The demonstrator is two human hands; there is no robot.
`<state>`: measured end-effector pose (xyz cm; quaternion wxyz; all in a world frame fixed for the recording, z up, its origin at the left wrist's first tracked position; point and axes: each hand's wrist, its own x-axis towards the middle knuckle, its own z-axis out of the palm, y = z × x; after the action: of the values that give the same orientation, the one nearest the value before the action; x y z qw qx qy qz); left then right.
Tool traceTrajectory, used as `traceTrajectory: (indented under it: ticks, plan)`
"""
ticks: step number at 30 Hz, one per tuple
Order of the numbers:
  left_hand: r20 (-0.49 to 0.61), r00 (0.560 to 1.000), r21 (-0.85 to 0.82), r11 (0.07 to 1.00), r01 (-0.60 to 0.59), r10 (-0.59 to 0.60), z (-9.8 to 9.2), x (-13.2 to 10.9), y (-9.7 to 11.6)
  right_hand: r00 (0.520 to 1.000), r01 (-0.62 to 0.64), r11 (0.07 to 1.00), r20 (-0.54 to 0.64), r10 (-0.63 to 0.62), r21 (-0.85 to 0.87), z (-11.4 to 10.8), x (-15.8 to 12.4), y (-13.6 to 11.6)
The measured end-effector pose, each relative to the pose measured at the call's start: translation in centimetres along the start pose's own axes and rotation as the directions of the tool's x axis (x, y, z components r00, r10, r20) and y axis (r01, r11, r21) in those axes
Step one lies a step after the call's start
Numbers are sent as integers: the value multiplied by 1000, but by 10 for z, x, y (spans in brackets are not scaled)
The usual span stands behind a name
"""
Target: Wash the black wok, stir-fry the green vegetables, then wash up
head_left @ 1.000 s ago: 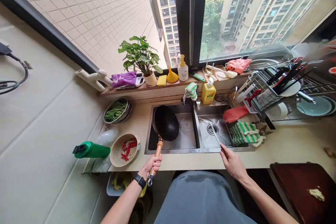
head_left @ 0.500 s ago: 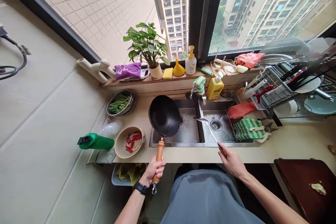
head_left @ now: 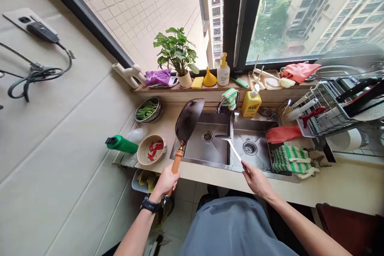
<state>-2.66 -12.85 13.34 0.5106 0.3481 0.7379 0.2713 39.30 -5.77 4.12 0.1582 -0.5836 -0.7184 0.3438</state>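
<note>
My left hand (head_left: 167,183) is closed round the wooden handle of a black wok (head_left: 188,122). The wok is tilted on its side over the left edge of the left sink basin (head_left: 198,150), its underside partly showing. In my right hand (head_left: 256,180) is the dark end of a long metal spatula (head_left: 235,152). Its flat head hangs over the left basin near the divider, apart from the wok. The faucet (head_left: 236,114) stands behind the divider with a green-and-white striped cloth (head_left: 230,98) draped over it.
Left of the sink are a colander (head_left: 143,160) of red chilies, a bowl (head_left: 159,116) of green vegetables and a green bottle (head_left: 121,144). A yellow soap bottle (head_left: 251,104) stands behind the sink. On the right are a dish rack (head_left: 333,104) and a dark red board (head_left: 345,228).
The wok has turned from facing up to tilted on its side, and my left hand has shifted left. The spatula remains in my right hand. The view has swung left.
</note>
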Motion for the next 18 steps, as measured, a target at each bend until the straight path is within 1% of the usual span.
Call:
traceTrajectory:
  ticks: [5,7,9,11,13,16,18]
  plan:
    - [4,1000,-243,970,31,-31,59,-30,4,996,56,998,65,-58,28,-16,5,45]
    - [18,999,-362,931,36,-32,82,-40,6,994,69,997,83,-73,44,-24,6,60]
    - [51,999,-495,868,39,-16,101,-48,8,991,87,994,100,-93,61,-31,9,71]
    - [92,996,-629,776,48,13,117,-54,9,985,112,991,123,-120,67,-39,14,79]
    - [119,992,-752,656,59,47,132,-60,10,979,137,988,144,-146,66,-45,21,84]
    - [105,988,-902,429,47,112,153,-73,6,973,183,982,133,-188,49,-50,33,84]
    - [78,984,-962,270,31,163,166,-86,0,965,246,969,85,-248,33,-50,40,81]
